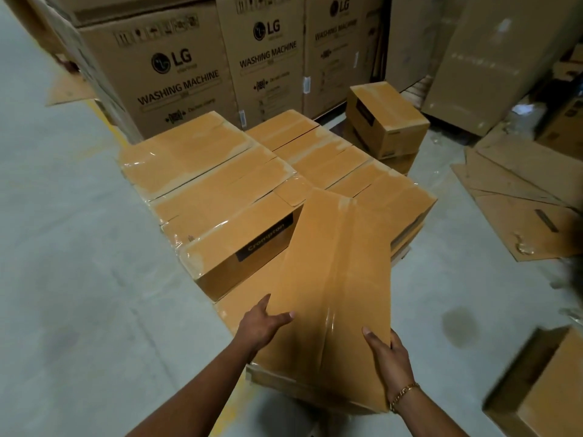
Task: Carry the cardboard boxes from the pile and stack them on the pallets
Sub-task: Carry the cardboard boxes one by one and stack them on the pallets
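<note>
Both hands are gripping the near end of a long taped cardboard box (340, 279), the left hand (263, 324) on its left edge and the right hand (389, 354) on its right, fingers (264, 302) curling round the sides. Its far end is overlapping the stacked boxes (205, 175).

Both hands — left hand (263, 323), right hand (389, 357) — grip a cardboard box (334, 279).

bare forearms, no sleeves; thin gold chain bracelet (404, 396) on the right wrist

Matt cardboard box (334, 279), glossy tape (329, 316)
</note>
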Action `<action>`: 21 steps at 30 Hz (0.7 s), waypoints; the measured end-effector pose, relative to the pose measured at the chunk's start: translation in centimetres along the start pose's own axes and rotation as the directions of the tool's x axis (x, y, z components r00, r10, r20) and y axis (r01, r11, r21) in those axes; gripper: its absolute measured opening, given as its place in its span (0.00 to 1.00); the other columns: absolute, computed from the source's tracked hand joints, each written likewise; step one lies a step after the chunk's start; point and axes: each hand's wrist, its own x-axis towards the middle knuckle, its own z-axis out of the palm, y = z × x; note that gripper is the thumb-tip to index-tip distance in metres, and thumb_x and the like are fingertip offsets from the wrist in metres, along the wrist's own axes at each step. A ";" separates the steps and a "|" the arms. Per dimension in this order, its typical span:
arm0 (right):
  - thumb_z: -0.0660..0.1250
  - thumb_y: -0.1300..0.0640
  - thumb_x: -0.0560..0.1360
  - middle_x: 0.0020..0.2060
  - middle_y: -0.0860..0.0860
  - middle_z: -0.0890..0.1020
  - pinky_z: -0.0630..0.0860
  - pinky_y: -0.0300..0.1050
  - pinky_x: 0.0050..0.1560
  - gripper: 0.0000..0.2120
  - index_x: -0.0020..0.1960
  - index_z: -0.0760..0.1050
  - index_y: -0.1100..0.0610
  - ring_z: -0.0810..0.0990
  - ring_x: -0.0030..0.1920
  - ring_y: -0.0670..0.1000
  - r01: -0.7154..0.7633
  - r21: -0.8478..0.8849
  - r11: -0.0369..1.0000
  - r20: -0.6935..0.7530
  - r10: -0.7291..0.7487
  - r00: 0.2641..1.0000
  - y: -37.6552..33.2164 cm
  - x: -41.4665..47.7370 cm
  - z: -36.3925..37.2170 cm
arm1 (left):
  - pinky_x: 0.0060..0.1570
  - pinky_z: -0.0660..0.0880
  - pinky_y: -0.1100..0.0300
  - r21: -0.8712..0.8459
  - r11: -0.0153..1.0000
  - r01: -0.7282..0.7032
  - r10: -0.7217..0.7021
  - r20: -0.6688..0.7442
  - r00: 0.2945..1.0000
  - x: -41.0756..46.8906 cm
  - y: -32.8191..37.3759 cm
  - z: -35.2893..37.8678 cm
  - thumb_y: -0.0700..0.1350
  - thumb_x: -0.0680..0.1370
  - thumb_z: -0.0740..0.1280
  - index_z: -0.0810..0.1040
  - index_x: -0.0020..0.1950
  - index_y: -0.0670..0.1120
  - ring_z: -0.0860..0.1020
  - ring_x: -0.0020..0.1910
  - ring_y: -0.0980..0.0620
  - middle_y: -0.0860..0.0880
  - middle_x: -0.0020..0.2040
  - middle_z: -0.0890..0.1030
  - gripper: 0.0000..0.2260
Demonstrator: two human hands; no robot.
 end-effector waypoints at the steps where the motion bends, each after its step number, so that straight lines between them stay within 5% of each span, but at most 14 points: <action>1: 0.72 0.42 0.75 0.61 0.52 0.81 0.75 0.63 0.66 0.28 0.71 0.73 0.50 0.78 0.60 0.59 -0.009 0.003 1.000 -0.012 0.009 1.000 -0.2 0.3 0.8 | 0.71 0.66 0.47 -0.003 1.000 0.008 -0.008 0.021 1.000 1.0 0.0 -0.8 0.68 0.69 0.74 0.58 0.82 0.50 0.67 0.75 0.41 0.45 0.78 0.67 0.48; 3: 0.73 0.42 0.74 0.60 0.50 0.82 0.75 0.62 0.66 0.28 0.71 0.74 0.50 0.80 0.59 0.58 -0.036 0.019 0.999 -0.047 0.037 0.998 -0.1 0.6 2.5 | 0.69 0.69 0.48 0.018 1.000 0.011 -0.012 0.060 0.998 2.8 0.0 -2.2 0.69 0.66 0.74 0.61 0.81 0.52 0.70 0.72 0.43 0.48 0.76 0.71 0.49; 8: 0.74 0.43 0.74 0.60 0.50 0.82 0.75 0.63 0.66 0.23 0.67 0.75 0.47 0.80 0.58 0.57 -0.096 0.110 0.989 -0.118 0.108 0.987 0.9 0.2 7.2 | 0.60 0.73 0.51 0.081 0.995 -0.061 0.046 0.173 0.984 7.0 -0.6 -5.8 0.62 0.73 0.74 0.71 0.73 0.57 0.77 0.59 0.48 0.52 0.63 0.79 0.30; 12: 0.75 0.38 0.71 0.58 0.46 0.83 0.77 0.62 0.64 0.26 0.66 0.76 0.45 0.81 0.57 0.55 -0.103 0.141 0.985 -0.184 0.128 0.974 2.0 0.1 12.1 | 0.65 0.75 0.44 0.023 0.998 -0.050 0.041 0.285 0.958 11.5 -3.6 -9.0 0.73 0.60 0.77 0.71 0.73 0.60 0.79 0.61 0.49 0.54 0.64 0.80 0.44; 16: 0.76 0.40 0.70 0.56 0.44 0.85 0.78 0.62 0.63 0.25 0.65 0.77 0.43 0.83 0.57 0.53 -0.105 0.191 0.976 -0.258 0.153 0.954 3.3 -0.6 16.6 | 0.64 0.76 0.41 -0.020 0.999 -0.037 0.042 0.368 0.929 14.9 -6.4 -11.5 0.66 0.62 0.80 0.70 0.72 0.63 0.79 0.63 0.48 0.55 0.64 0.80 0.40; 21: 0.76 0.47 0.73 0.56 0.45 0.84 0.77 0.60 0.64 0.24 0.67 0.76 0.47 0.82 0.57 0.51 -0.112 0.206 0.972 -0.320 0.175 0.931 4.3 -0.7 21.6 | 0.62 0.73 0.49 -0.013 0.997 -0.077 0.075 0.427 0.901 16.6 -7.9 -14.0 0.63 0.66 0.77 0.65 0.77 0.60 0.74 0.67 0.49 0.54 0.69 0.75 0.42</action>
